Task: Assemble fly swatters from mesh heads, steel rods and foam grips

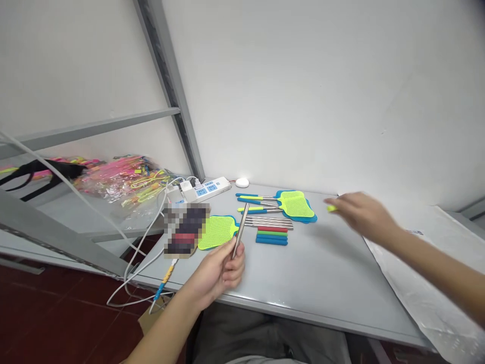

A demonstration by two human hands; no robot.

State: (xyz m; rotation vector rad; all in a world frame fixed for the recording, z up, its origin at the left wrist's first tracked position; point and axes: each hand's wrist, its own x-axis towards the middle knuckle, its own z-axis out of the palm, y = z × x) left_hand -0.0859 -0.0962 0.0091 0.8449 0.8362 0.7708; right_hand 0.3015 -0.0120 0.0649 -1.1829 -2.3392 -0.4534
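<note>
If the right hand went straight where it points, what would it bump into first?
Probably the fly swatter heads, though the right hand might pass above them; its height is hard to tell.

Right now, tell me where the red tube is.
In the head view, the red tube lies on the table, mid-picture, right of the left hand, between the metal rods and the green tube.

Right hand [361,215] is a blur, its yellow piece [332,208] perhaps a grip; left hand [217,270] hides the rod [241,223]'s lower end; pixels mask the device [185,232]; sheet [435,258] runs off the right edge.
</note>
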